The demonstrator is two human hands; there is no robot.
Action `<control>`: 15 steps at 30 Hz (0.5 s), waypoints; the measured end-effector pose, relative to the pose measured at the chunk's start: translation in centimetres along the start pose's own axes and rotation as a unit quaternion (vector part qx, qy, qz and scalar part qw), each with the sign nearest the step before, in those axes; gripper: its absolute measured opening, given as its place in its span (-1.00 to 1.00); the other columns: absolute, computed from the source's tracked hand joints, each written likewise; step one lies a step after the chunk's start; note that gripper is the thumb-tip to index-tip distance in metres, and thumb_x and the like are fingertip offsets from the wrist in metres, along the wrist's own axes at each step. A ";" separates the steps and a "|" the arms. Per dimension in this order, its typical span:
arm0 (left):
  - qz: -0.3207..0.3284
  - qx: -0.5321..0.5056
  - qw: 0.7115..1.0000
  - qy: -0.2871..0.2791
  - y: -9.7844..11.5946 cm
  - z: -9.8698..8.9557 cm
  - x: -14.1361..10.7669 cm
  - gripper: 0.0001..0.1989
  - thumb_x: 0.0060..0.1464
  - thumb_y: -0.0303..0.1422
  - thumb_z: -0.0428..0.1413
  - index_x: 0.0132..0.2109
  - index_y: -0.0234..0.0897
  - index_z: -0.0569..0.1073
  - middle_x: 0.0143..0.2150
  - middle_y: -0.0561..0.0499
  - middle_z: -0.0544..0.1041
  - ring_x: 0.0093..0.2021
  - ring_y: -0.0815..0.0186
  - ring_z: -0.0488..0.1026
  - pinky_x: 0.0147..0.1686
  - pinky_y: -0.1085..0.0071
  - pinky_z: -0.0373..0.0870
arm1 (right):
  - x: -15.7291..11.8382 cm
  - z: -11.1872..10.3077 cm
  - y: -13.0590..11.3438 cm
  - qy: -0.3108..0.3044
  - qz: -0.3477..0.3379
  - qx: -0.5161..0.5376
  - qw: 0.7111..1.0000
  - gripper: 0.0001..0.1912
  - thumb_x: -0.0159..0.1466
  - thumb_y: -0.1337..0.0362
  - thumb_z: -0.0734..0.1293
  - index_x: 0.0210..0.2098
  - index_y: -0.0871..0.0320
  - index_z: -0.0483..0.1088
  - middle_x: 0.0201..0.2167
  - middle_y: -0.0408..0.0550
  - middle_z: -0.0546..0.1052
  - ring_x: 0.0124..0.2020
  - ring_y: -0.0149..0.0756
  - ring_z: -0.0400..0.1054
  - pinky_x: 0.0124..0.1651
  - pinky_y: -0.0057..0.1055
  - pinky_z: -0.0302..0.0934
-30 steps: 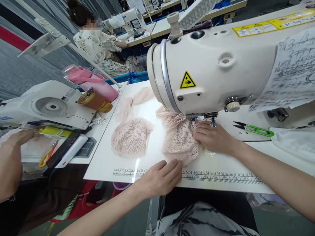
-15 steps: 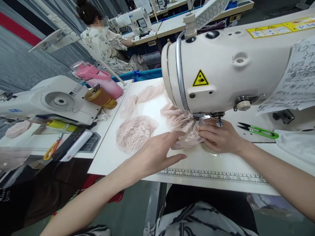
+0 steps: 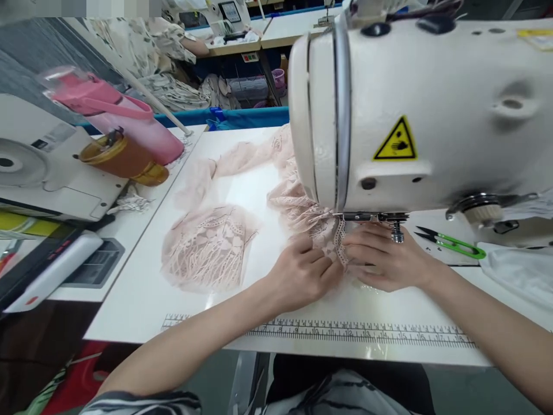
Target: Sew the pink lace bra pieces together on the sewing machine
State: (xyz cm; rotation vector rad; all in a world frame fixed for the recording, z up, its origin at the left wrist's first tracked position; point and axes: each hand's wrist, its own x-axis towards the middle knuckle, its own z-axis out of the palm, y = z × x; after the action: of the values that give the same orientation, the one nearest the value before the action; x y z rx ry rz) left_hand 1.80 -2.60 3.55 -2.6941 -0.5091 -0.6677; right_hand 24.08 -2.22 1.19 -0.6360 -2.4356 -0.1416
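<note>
Wide across the middle ran the white table [image 3: 129, 314], and over it loomed the sewing machine [image 3: 432, 104]; right below its head lay the pink lace [image 3: 298, 202], bunched beyond, flatter towards the person. And the hands were on it! The left hand [image 3: 302, 274] curled narrow over the near part, the right hand [image 3: 384, 256] kept its fingers together at the scalloped edge; pinching or merely pressing, nobody could tell. Good handling here called for light, even tension, folds smoothed out, fingertips clear of the needle area, itself hidden. Away to the left leaned a pink bottle [image 3: 138, 132], contents unseen, and just beside it an amber cup [image 3: 129, 162], something dark poking from its mouth, too small to name.
</note>
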 end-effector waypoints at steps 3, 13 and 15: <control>-0.016 -0.005 1.000 0.016 0.3 0.2 -0.5 -0.84 0.16 -0.57 0.08 -0.38 -0.31 0.37 -0.61 0.17 0.31 -0.59 0.45 0.19 -0.57 0.43 0.06 | -0.4 0.6 0.0 -0.083 0.031 0.006 0.996 -0.67 0.33 0.07 0.25 -0.04 0.14 0.36 0.04 -0.02 0.49 0.01 -0.19 0.35 0.02 -0.23 0.21; -0.019 0.026 0.999 0.029 0.1 -0.1 -0.6 -0.75 0.14 -0.56 0.11 -0.48 -0.29 0.34 -0.64 0.18 0.24 -0.61 0.46 0.13 -0.60 0.43 0.05 | -0.4 0.7 -0.2 -0.064 -0.011 0.033 0.997 -0.84 0.33 0.40 0.27 -0.20 0.05 0.46 -0.14 -0.19 0.57 -0.19 -0.38 0.41 0.02 -0.23 0.33; -0.026 0.033 0.999 0.020 0.0 -0.2 -0.6 -0.76 0.15 -0.55 0.11 -0.48 -0.29 0.34 -0.64 0.17 0.25 -0.61 0.44 0.16 -0.60 0.42 0.06 | -0.5 0.7 -0.3 -0.055 0.011 0.045 0.997 -0.85 0.32 0.38 0.28 -0.22 0.04 0.48 -0.23 -0.19 0.58 -0.22 -0.38 0.43 -0.02 -0.28 0.37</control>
State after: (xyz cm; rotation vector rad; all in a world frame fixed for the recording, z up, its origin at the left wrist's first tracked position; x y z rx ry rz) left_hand 1.28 -2.82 3.39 -2.6090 -0.5811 -0.7044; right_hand 23.95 -2.51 0.36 -0.6453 -2.5243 0.0128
